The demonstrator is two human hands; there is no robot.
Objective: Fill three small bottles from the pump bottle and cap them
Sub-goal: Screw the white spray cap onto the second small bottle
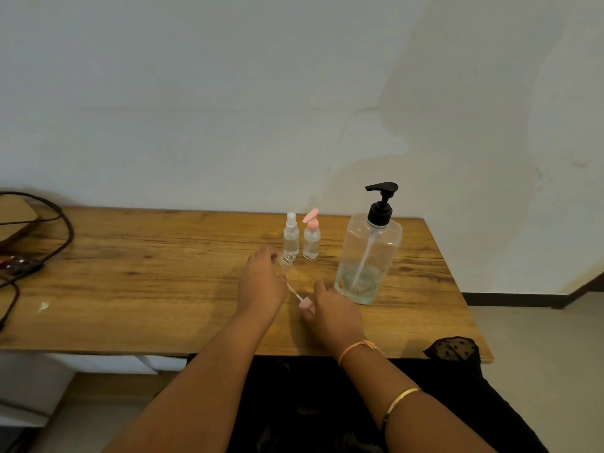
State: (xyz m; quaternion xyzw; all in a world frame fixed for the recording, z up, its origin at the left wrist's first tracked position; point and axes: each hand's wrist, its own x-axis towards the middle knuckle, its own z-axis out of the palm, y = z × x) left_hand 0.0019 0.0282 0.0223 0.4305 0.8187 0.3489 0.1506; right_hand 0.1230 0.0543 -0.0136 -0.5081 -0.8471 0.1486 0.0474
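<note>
A large clear pump bottle (pixel 369 256) with a black pump head stands on the wooden table (pixel 147 282), right of centre. Two small clear bottles stand upright behind my hands: one with a clear spray cap (pixel 291 235), one with an open pink flip cap (pixel 311 238). My left hand (pixel 261 282) grips a third small clear bottle (pixel 286 260), tilted, its open neck pointing away. My right hand (pixel 330 313) pinches a pink pump cap (pixel 306 303) whose thin tube points toward that bottle's neck.
Black cables (pixel 49 230) and a power strip (pixel 19 264) lie on the table's far left beside a brown box (pixel 14 217). A white wall rises behind the table. Black patterned cloth (pixel 454 349) sits at the table's front right edge.
</note>
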